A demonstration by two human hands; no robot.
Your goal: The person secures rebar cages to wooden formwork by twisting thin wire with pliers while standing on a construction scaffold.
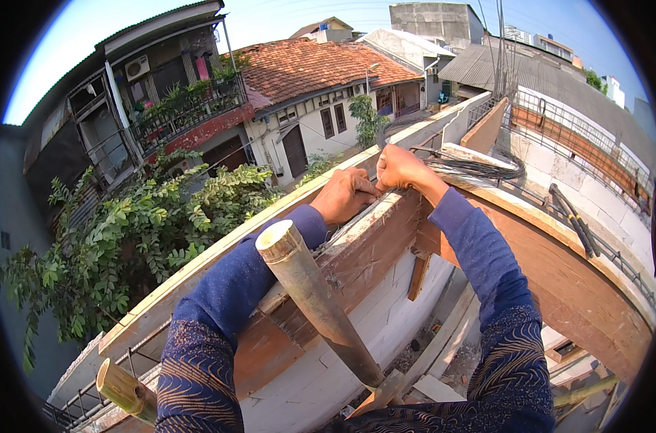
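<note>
My left hand [346,195] and my right hand [407,172] meet at the top of a wooden formwork beam [367,242]. The fingers of both are closed in a pinch, tip to tip; whatever sits between them is too small to make out. Just right of my right wrist lies a looped bundle of thin dark wire [483,169], resting across the formwork corner. Pincers [575,220] with black and yellow handles rest on the right-hand formwork, out of reach of either hand's fingers.
A bamboo pole [317,299] rises between my forearms, and a second bamboo end [126,390] stands at lower left. Steel reinforcement [620,270] runs inside the right formwork. Beyond the outer board [219,263] are a leafy tree [147,238] and a drop towards houses.
</note>
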